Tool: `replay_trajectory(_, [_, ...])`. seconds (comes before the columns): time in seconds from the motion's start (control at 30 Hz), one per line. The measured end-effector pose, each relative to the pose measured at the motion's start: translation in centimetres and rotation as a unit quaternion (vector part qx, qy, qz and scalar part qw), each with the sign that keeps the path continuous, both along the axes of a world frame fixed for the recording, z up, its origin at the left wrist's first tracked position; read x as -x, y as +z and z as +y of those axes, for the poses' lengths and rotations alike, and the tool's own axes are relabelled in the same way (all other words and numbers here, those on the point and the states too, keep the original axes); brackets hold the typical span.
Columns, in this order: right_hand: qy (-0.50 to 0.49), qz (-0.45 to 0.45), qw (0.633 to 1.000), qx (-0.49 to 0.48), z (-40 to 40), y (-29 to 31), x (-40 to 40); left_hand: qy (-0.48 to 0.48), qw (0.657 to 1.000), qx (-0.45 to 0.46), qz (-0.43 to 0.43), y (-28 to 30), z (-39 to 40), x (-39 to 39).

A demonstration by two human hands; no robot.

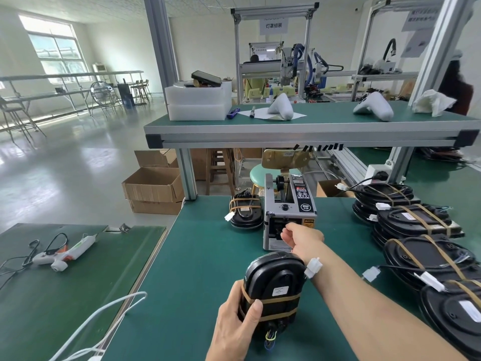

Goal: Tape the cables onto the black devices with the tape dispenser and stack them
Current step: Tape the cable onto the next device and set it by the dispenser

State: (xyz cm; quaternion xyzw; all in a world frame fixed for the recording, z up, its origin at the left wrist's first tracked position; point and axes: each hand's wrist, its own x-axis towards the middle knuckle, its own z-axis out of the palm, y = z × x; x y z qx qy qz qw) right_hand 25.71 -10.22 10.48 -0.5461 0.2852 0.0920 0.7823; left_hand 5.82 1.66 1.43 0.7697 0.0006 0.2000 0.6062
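My left hand [235, 324] grips a black device [273, 287] standing on its edge on the green table; two brown tape strips cross it and a white connector [313, 267] sticks out at its right. My right hand [299, 234] reaches to the outlet of the grey tape dispenser [289, 204], fingers pinched at the slot; whether tape is between them is not visible. Another taped black device [246, 209] lies left of the dispenser. Several taped devices [416, 222] lie stacked and overlapping along the right.
A white glue gun [62, 256] with cable lies on the lower table at left. A white cord [109, 308] crosses the table's near left edge. An upper shelf [312, 126] overhangs the table's far side. Cardboard boxes [153, 188] stand on the floor.
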Motion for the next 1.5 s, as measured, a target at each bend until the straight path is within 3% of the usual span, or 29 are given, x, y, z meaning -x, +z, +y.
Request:
replay_trajectory(0.43, [0.004, 0.0, 0.999, 0.041, 0.1, -0.8, -0.8, -0.003, 1.0, -0.005, 0.003, -0.3, 0.1, 0.0])
replay_trajectory(0.5, [0.032, 0.009, 0.998, 0.047, -0.4, -0.9, -0.5, -0.005, 1.0, -0.006, 0.001, -0.2, 0.1, 0.0])
replay_trajectory(0.63, [0.185, 0.014, 0.977, 0.108, -2.6, -1.3, 1.9, -0.003, 1.0, -0.004, 0.003, -0.3, 0.0, 0.0])
replay_trajectory(0.7, [0.204, 0.007, 0.976, 0.079, -4.2, -1.0, 2.9, -0.005, 1.0, -0.007, 0.005, -0.5, 0.0, 0.0])
replay_trajectory(0.87, [0.216, -0.094, 0.972, 0.017, -8.1, 2.6, 6.6, -0.004, 1.0, -0.016, 0.009, -0.9, 0.1, -0.1])
replay_trajectory(1.03, [0.29, -0.191, 0.936, 0.052, -8.3, 6.0, 11.6, 0.004, 1.0, -0.018, 0.008, -0.8, 0.0, 0.0])
replay_trajectory(1.5, [0.221, -0.229, 0.943, 0.095, -6.1, 4.7, 13.3, -0.01, 1.0, -0.009, -0.014, -0.1, -0.3, 0.3])
